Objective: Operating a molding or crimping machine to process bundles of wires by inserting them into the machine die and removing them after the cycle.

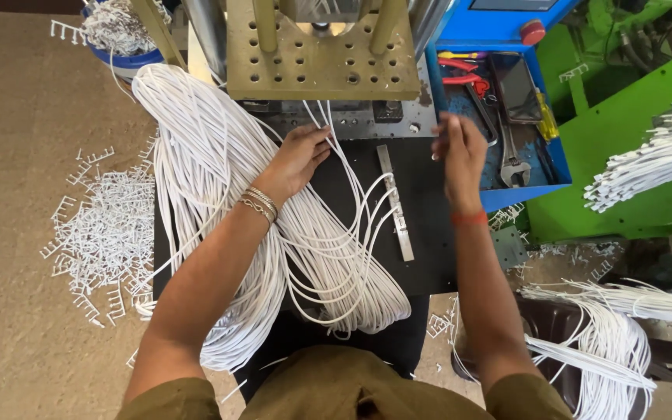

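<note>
White cords are fed by the left hand, its fingers curled on 2 strands at the press. The right hand is held open and empty above the black bench. Most of the bundle appears unprocessed; finished cords are piled at right. Pliers and a wrench are held in the blue tray, white scraps in the tub.
</note>
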